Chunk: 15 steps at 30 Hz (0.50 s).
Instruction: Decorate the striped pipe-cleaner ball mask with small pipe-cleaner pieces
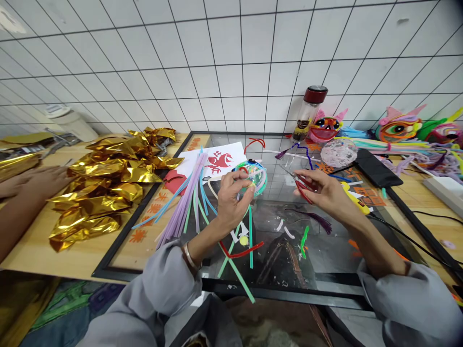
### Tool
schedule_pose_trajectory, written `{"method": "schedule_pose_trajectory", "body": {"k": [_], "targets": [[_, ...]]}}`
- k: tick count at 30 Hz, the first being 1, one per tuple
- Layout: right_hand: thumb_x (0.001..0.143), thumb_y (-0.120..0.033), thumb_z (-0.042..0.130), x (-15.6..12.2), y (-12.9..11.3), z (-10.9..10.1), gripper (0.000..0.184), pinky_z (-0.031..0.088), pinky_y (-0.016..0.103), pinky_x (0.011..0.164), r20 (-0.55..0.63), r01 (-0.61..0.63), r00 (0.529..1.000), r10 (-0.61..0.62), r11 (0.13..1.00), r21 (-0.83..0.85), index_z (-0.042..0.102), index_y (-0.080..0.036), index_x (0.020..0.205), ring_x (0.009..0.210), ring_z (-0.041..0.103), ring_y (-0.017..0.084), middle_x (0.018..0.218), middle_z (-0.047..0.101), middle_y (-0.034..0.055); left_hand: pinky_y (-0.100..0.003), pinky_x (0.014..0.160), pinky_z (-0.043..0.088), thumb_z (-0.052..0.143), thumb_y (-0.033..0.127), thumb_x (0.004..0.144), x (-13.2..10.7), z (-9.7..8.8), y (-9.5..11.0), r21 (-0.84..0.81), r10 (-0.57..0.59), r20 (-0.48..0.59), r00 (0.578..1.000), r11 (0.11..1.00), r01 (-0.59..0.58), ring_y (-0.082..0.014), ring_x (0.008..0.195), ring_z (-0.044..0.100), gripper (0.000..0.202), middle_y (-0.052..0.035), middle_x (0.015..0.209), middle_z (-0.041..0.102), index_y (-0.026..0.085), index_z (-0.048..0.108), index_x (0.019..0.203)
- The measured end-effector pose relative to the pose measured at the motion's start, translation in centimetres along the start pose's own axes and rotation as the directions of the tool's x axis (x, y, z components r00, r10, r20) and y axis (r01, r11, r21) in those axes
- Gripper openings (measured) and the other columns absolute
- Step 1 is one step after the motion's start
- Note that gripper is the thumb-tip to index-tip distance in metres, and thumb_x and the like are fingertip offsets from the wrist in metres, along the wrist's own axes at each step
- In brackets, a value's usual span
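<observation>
My left hand (232, 201) is closed, with its fingers pinched at the near edge of a round green and blue pipe-cleaner ornament (259, 179). A small yellow bit shows at the fingertips, too small to name. In my right hand (327, 193) is a pair of scissors with red handles (303, 189), its blades pointing left toward the ornament but apart from it. Under my left wrist lie loose green pipe cleaners (238, 282) and a bent red pipe cleaner (246, 251). A dark purple tassel (320, 220) rests below the scissors.
Crumpled gold foil (104, 188) covers the left side, beside another person's arm (32, 193). A bundle of lilac pipe cleaners (188, 197) lies on the framed glass. At the back stand a bottle (306, 115) and a pink-eared craft head (325, 126). A yellow glue gun (356, 200) sits right.
</observation>
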State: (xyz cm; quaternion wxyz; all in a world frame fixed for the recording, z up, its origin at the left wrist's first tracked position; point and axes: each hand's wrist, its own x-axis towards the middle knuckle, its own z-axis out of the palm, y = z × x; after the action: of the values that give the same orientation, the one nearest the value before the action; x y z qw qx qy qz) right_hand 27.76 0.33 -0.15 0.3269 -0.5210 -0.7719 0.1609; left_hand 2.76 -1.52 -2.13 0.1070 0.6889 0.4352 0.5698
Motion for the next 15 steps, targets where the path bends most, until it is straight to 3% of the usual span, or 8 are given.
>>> {"method": "schedule_pose_trajectory", "body": {"k": [2,4,8,15], "targets": [[0.075,-0.043,0.07,-0.6,-1.0,0.3,0.045,0.043,0.028,0.069,-0.011,0.106,0.994,-0.106,0.989,0.104,0.063,-0.022,0.114,0.076,0.054,0.017,0.089,0.058,0.0029,-0.032,0.08,0.044,0.056,0.023,0.085,0.0,-0.1,0.6,-0.128,-0.055,0.054,0.997,0.99,0.061,-0.0163,0.081,0.057,0.014,-0.0039,0.082,0.06,0.018,0.062,0.073],[0.074,-0.043,0.071,-1.0,-2.1,0.8,0.041,0.042,0.028,0.07,0.063,0.153,0.985,-0.163,0.977,0.147,0.064,-0.022,0.109,0.075,0.052,0.016,0.087,0.057,0.0022,-0.029,0.072,0.043,0.055,0.024,0.087,-0.2,-0.1,1.1,-0.248,-0.127,0.144,0.981,0.955,0.16,-0.0141,0.074,0.054,0.018,-0.002,0.075,0.058,0.018,0.06,0.071],[0.075,-0.044,0.071,-1.2,-3.2,1.4,0.037,0.04,0.027,0.068,0.168,0.177,0.962,-0.215,0.961,0.214,0.065,-0.02,0.102,0.071,0.05,0.015,0.082,0.056,0.0014,-0.025,0.063,0.038,0.058,0.028,0.085,-0.5,0.2,1.3,-0.394,-0.262,0.313,0.913,0.839,0.376,-0.0112,0.067,0.048,0.018,-0.0003,0.072,0.055,0.017,0.061,0.071],[0.073,-0.043,0.074,-1.2,-3.1,1.3,0.038,0.038,0.026,0.068,0.24,0.152,0.949,-0.204,0.964,0.219,0.066,-0.019,0.102,0.068,0.049,0.013,0.079,0.056,0.0003,-0.025,0.066,0.039,0.062,0.023,0.079,-0.4,0.3,1.4,-0.458,-0.243,0.416,0.876,0.776,0.433,-0.0112,0.069,0.048,0.013,-0.0006,0.073,0.055,0.016,0.063,0.069]]}}
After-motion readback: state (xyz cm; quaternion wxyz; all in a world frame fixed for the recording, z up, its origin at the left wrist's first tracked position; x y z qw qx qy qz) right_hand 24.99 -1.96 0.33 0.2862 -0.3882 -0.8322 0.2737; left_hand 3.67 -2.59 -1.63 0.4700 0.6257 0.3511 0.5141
